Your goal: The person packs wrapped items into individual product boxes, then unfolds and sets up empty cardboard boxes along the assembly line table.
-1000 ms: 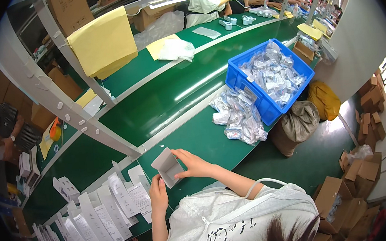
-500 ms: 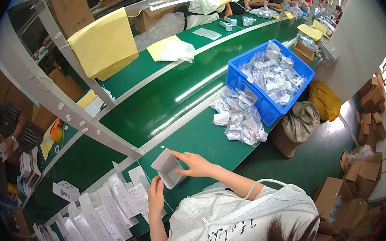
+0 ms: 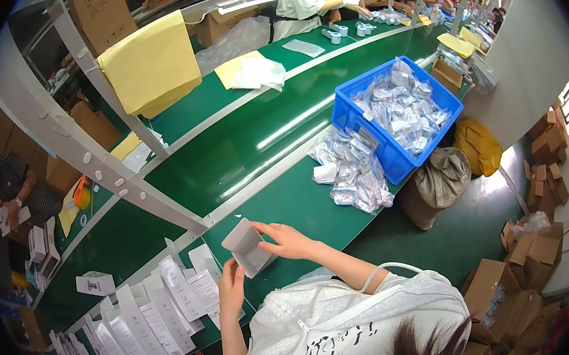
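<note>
A small white carton (image 3: 253,256) with its top flap raised is held over the green tabletop, its hollow inside facing up toward me. My left hand (image 3: 231,283) grips its near left side, thumb up along the wall. On the right side, my right hand (image 3: 283,241) has its fingers closed on the upper edge and wall. To the left lie several flat, folded white cartons (image 3: 155,320) in overlapping rows. Bagged parts (image 3: 352,171) in clear plastic are heaped to the right, beside a blue crate (image 3: 390,142) filled with similar bags.
Beyond the table runs a glossy green conveyor belt (image 3: 261,139) with a metal frame post (image 3: 104,169) at left. Sacks (image 3: 442,184) and open brown boxes (image 3: 510,286) stand on the floor at right. Co-workers (image 3: 303,7) sit across the line. A white box (image 3: 95,283) sits at left.
My hands and the carton have hardly moved. At left, the white box on the belt has shifted slightly to the left. A co-worker across the line has moved an arm.
</note>
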`<state>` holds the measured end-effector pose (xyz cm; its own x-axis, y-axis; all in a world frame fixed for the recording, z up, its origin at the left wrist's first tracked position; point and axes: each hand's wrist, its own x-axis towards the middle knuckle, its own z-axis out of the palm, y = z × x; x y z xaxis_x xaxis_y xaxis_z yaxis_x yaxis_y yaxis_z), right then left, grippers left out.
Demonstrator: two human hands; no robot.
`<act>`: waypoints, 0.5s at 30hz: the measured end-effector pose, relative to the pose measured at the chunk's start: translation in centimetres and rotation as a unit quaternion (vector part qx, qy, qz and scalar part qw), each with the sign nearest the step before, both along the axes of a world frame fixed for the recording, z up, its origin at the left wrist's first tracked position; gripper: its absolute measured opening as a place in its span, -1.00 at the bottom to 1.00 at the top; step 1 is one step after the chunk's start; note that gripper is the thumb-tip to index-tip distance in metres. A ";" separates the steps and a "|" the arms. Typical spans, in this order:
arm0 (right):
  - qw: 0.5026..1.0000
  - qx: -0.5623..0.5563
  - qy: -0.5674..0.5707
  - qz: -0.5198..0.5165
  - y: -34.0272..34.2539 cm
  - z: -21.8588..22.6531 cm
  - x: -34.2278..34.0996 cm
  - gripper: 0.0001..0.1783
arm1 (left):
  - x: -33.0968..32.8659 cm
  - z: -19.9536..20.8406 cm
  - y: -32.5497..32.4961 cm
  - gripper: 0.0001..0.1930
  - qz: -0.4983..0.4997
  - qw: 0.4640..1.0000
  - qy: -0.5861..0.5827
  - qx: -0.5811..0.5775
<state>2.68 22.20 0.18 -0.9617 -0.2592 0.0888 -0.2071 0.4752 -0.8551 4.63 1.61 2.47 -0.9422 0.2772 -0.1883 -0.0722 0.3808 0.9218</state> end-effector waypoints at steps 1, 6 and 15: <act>1.000 -0.004 0.003 -0.001 0.0 0.0 0.0 -0.40 | 0.0 0.0 0.0 -0.65 0.002 1.000 -0.002 0.001; 1.000 -0.008 0.005 -0.004 0.1 -0.4 -0.1 -0.42 | 0.0 -0.4 0.0 -0.65 0.003 1.000 0.001 0.002; 1.000 -0.007 0.011 -0.014 -0.1 -0.5 -0.1 -0.45 | 0.1 -0.1 0.1 -0.66 0.004 1.000 0.011 -0.002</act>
